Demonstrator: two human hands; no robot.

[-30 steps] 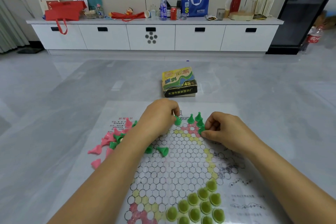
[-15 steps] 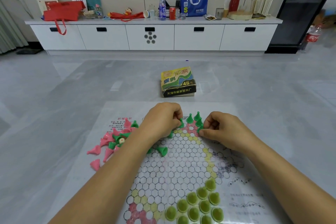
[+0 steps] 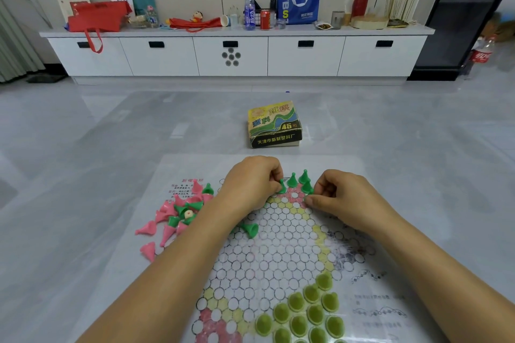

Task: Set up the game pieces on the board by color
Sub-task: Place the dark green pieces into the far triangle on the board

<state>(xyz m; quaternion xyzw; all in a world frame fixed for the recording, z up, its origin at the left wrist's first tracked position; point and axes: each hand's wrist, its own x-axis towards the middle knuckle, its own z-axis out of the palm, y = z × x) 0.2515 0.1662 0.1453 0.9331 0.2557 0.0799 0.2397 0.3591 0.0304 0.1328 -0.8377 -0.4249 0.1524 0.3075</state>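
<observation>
Game pieces: three green cones [image 3: 304, 176] stood upright on the pink far corner of the board [image 3: 278, 259], just above frame centre. L hand [image 3: 250, 184] came in from lower left, knuckles up, fingers curled; thumb & forefinger pinched a fourth green cone [image 3: 281, 186] at that corner's left edge. R hand [image 3: 342, 198] came in from lower right, fingers curled too, fingertips [image 3: 308, 199] on the corner just beside the cones; whether they gripped anything, can't tell. Both forearms crossed the board. One green cone [image 3: 250, 229] lay on its side by the L wrist. A loose pile of pink & green pieces [image 3: 181, 211] lay at mid-left, on the sheet's edge. Olive-green pieces [image 3: 303, 312] filled the corner at lower right.

Board lay flat on a grey tile floor [image 3: 83, 147]. Game box [image 3: 274, 124] sat just above it. Along the top ran a white drawer cabinet [image 3: 306, 58] w/ a red bag [image 3: 96, 17], water bottle [image 3: 249, 11], red can [image 3: 265, 19] & blue bag [image 3: 298, 3].
</observation>
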